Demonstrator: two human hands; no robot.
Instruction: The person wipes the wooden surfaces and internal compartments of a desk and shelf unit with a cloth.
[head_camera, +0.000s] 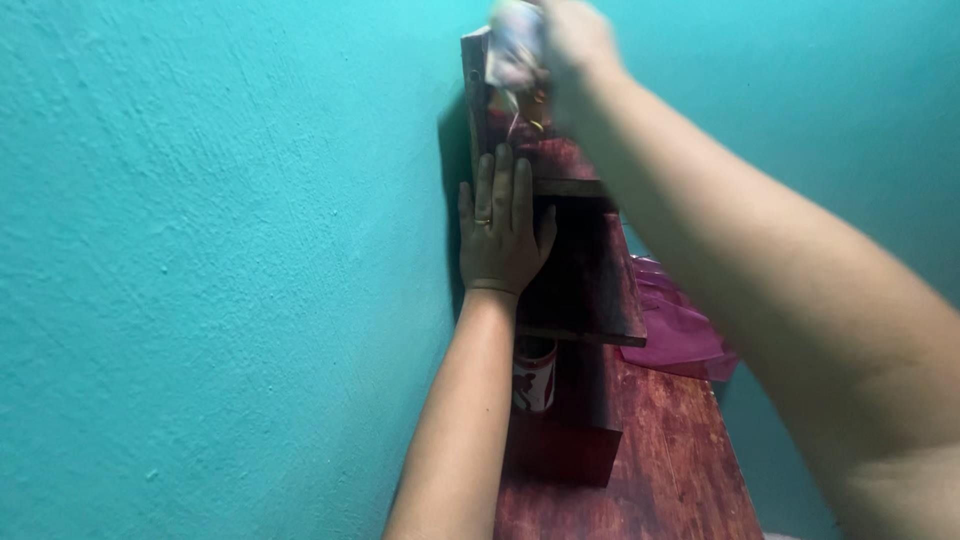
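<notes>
A dark red wooden shelf unit is fixed in the corner of a teal wall. My left hand lies flat, fingers apart, against the shelf's left side panel; a ring shows on one finger. My right hand is raised to the top shelf and closed around a blurred whitish object, perhaps a cloth or packet. My right forearm crosses the view from the lower right.
A red and white can stands on a lower shelf. A pink plastic bag lies at the back of the reddish wooden table below. The teal wall fills the left side.
</notes>
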